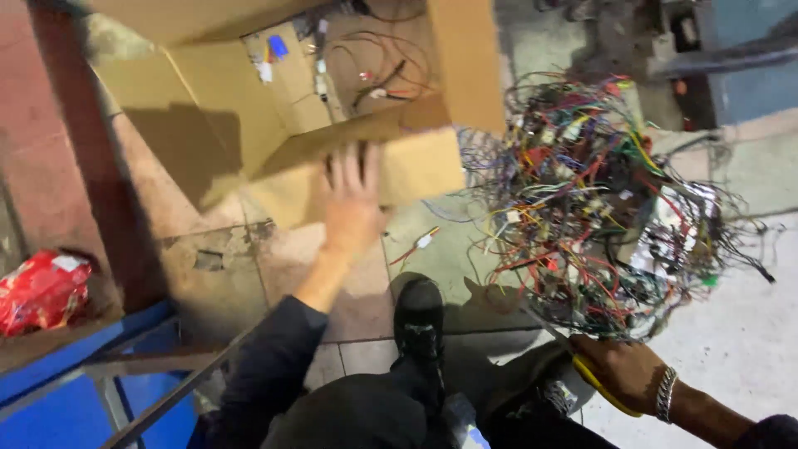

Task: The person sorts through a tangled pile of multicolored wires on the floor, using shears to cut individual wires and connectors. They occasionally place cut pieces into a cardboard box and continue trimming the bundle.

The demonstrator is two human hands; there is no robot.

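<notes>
Cardboard box flap [399,170] under left hand [352,204], tangled wires [598,191]

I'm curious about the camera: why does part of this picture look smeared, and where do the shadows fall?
Head view: the left hand is motion-blurred at the cardboard box; the wire tangle is softly smeared; the box interior holds dark shadow; the right hand and black shoe look sharper.

Open cardboard box [274,125] ahead, wire tangle [598,191] crowding right, bare floor [432,241] between.
</notes>
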